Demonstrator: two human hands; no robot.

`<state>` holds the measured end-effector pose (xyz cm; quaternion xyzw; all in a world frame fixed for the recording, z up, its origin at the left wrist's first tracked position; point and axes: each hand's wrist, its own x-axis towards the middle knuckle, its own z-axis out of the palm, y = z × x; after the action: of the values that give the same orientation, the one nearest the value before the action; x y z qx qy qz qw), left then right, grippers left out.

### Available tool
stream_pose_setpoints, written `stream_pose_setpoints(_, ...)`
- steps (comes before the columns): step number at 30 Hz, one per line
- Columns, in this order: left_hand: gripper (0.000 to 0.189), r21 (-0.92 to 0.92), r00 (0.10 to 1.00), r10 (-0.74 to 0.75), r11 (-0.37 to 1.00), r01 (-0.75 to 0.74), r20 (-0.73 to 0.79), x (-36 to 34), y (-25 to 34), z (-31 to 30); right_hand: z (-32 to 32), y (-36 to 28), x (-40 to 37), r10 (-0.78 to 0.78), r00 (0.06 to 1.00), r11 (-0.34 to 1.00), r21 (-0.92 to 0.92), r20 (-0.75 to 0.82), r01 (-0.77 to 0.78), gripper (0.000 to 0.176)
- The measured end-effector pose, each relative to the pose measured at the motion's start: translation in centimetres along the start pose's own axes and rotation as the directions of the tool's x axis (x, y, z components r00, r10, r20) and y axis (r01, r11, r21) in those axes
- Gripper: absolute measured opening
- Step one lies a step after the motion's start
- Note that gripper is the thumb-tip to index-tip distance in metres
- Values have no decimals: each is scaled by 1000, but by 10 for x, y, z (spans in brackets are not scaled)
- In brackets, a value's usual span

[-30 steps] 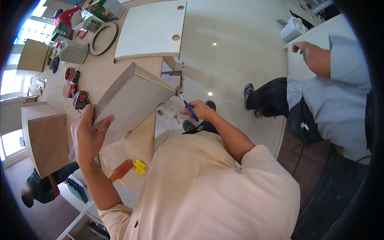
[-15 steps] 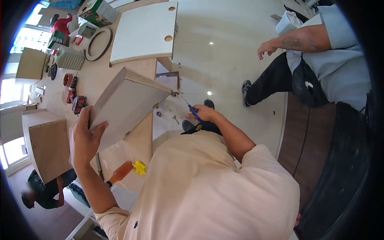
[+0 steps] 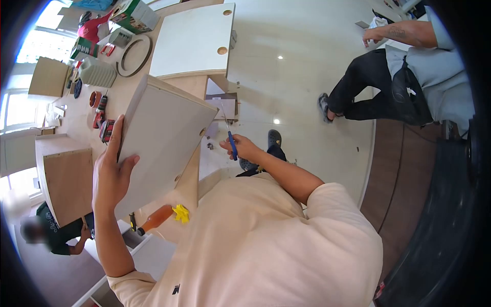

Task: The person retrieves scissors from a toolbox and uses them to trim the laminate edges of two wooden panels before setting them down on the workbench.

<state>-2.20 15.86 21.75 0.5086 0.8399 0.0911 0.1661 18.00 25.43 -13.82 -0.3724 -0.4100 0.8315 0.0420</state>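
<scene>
My left hand (image 3: 110, 176) grips the outer edge of a white-faced wooden panel (image 3: 158, 130), thumb on its face and fingers along its side. Bare wood shows on the panel's edges, and two round holes (image 3: 202, 132) lie near its right side. The panel stands tilted over the wooden worktable (image 3: 192, 176). In my right hand (image 3: 244, 148) is a blue-handled tool (image 3: 232, 146) with a slim metal blade, whose exact kind I cannot make out. The blade points up, just right of the panel's corner and apart from it.
Another white panel (image 3: 192, 41) with round holes lies at the table's far end. A red drill (image 3: 102, 120), a jug (image 3: 97, 72) and a coil of edging strip (image 3: 134, 55) are on the table. A bottle (image 3: 157, 219) lies nearby. Co-workers (image 3: 434, 82) are at right and left (image 3: 64, 230).
My right hand has drawn the blue-handled tool left and turned its blade more upright, off the panel's corner. The panel's tilt has shifted slightly. The co-worker at right has moved their arm and legs.
</scene>
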Motion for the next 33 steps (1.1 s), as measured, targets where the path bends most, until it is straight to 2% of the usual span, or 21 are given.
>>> stream_pose_setpoints(6, 85, 10, 998, 33, 999, -33, -48, -10, -2, 4, 33, -12, 10, -38, 997, 999, -20, -72, 36, 55)
stream_pose_setpoints(9, 85, 13, 995, 64, 998, -64, -81, -19, -8, 9, 38, -2, 14, -73, 993, 996, 44, -90, 77, 53)
stream_pose_setpoints(12, 84, 26, 997, 25, 999, -23, -78, -26, -9, 10, 40, 5, 22, -68, 991, 997, 22, -116, 71, 52)
stream_pose_setpoints(15, 84, 31, 995, 50, 998, -47, -90, -32, -12, 10, 45, 10, 25, -84, 987, 996, 26, -137, 88, 51)
stream_pose_setpoints(21, 86, 25, 985, 108, 994, -106, -134, -37, -18, 12, 52, 11, 22, -98, 984, 993, 51, -149, 107, 50)
stream_pose_setpoints(24, 81, 45, 978, 135, 991, -129, -158, -39, -20, 12, 54, 13, 22, -107, 983, 994, 20, -151, 111, 50)
stream_pose_setpoints(27, 87, 36, 985, 114, 993, -110, -132, -42, -21, 13, 55, 17, 23, -132, 980, 990, 21, -151, 136, 51)
stream_pose_setpoints(33, 87, 34, 982, 124, 992, -121, -143, -50, -25, 13, 59, 22, 19, -124, 979, 992, -5, -163, 125, 53)
